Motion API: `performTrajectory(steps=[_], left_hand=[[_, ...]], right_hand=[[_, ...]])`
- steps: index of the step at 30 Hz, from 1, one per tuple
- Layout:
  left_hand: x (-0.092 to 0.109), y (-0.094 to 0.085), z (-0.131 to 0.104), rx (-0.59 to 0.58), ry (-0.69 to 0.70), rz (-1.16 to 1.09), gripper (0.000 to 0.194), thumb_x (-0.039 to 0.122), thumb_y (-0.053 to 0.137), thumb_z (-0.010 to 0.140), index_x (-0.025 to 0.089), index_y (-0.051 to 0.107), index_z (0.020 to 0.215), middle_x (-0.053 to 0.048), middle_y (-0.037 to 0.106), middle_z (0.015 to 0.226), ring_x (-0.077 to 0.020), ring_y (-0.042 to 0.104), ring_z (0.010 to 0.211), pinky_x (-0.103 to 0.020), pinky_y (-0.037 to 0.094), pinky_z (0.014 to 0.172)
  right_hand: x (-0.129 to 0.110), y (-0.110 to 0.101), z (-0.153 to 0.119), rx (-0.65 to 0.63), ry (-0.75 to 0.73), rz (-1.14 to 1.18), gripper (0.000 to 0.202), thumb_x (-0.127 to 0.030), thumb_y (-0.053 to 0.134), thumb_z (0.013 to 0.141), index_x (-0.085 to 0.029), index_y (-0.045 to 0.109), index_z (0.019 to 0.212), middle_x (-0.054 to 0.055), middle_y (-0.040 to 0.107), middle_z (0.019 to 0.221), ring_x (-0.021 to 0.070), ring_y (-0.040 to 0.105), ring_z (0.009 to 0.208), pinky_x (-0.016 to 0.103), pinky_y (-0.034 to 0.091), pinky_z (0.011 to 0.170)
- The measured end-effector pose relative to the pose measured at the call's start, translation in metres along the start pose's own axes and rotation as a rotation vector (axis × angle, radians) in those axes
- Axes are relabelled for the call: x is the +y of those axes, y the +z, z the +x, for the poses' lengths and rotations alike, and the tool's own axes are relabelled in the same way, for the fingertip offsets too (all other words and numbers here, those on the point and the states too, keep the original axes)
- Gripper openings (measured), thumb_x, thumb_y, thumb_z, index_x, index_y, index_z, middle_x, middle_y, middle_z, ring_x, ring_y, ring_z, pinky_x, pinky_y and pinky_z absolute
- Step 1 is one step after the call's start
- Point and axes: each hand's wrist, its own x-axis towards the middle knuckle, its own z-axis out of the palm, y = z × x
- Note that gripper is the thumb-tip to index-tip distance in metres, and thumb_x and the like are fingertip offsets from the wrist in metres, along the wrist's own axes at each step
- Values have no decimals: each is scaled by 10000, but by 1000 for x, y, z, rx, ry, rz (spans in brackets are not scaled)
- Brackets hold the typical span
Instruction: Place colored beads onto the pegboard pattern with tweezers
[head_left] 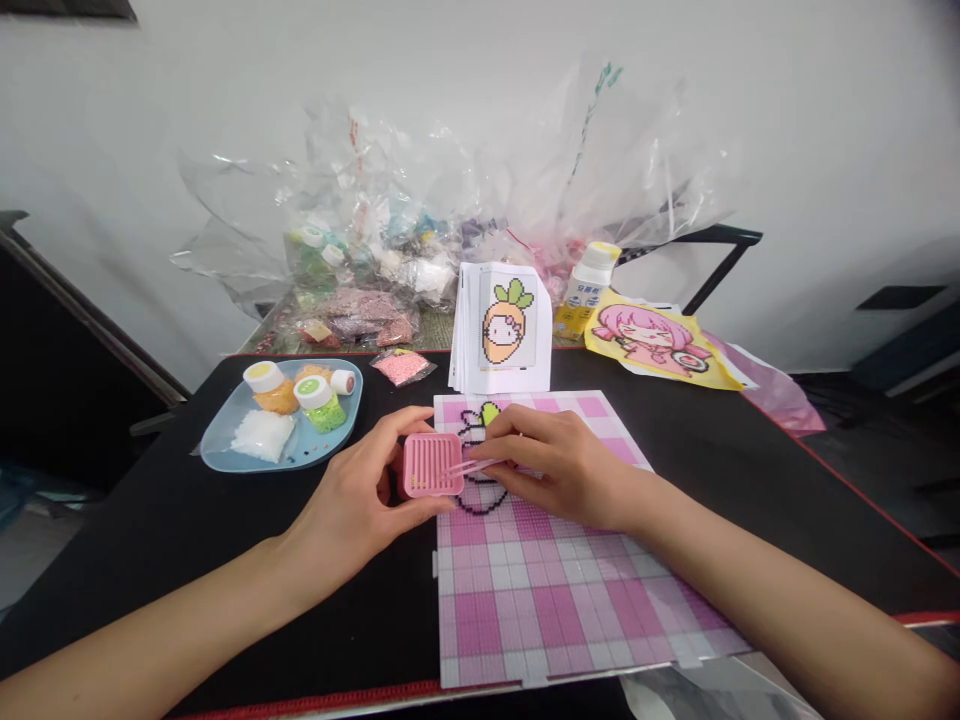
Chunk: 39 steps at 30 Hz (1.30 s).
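My left hand (367, 490) is wrapped round a small pink ridged tray (433, 465), with a few tiny beads in its grooves. My right hand (544, 460) pinches pink tweezers (474, 467), whose tips reach over that tray. Beneath both lies a pink and white checked pegboard (559, 600). On it a black bead outline (482, 510) and a patch of green beads (490, 413) show, partly hidden by my right hand. A card with a carrot-shaped pixel pattern (508, 325) stands behind the board.
At the left, a blue plate (214, 445) holds bead jars (320, 403) and a white bead bag (262, 435). Behind it lie a pink bead bag (403, 367) and many plastic bags (367, 310). A white bottle (592, 275) and yellow picture sheet (660, 345) are at back right.
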Motion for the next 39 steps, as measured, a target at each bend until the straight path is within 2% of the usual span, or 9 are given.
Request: performTrajectory(steps=[12, 20, 25, 29, 34, 39], left_hand=[[2, 0, 0, -4, -18, -6, 642, 383, 778, 735, 301, 474, 1294, -24, 669, 1131, -180, 650, 756, -328, 525, 665], [2, -1, 2, -19, -46, -55, 620, 430, 756, 747, 260, 473, 1273, -59, 683, 1116, -170, 642, 707, -293, 492, 578], [3, -3, 3, -5, -79, -98, 591, 445, 742, 744, 236, 491, 1237, -66, 681, 1095, -182, 669, 745, -278, 483, 565], [6, -3, 3, -8, -96, -113, 575, 430, 739, 747, 236, 495, 1230, -57, 689, 1067, -189, 682, 755, -285, 490, 584], [6, -3, 4, -8, -104, -117, 574, 427, 738, 748, 239, 497, 1235, -59, 684, 1082, -194, 690, 773, -285, 493, 588], [5, -2, 4, 0, -88, -109, 569, 442, 737, 747, 239, 503, 1225, -55, 691, 1063, -188, 685, 752, -286, 502, 587]], right_hand=[[0, 1, 0, -1, -5, -9, 176, -226, 542, 962, -132, 691, 964, 68, 658, 873, 122, 612, 691, 239, 451, 536], [5, -6, 1, 107, 48, 85, 121, -151, 565, 922, -153, 660, 997, 61, 656, 876, 124, 633, 728, 241, 523, 593], [10, -7, 0, 158, 126, 16, 99, -159, 587, 902, -166, 671, 954, 42, 651, 828, 103, 600, 651, 203, 463, 495], [14, -6, -2, 206, 182, -24, 93, -190, 596, 909, -157, 683, 905, 34, 638, 773, 91, 546, 600, 211, 423, 497], [20, -6, -5, 162, 294, -102, 150, -260, 588, 917, -159, 690, 870, 29, 631, 753, 93, 510, 584, 229, 401, 508], [23, -5, -7, 107, 337, -154, 201, -307, 589, 921, -157, 705, 853, 30, 639, 748, 93, 512, 581, 230, 404, 521]])
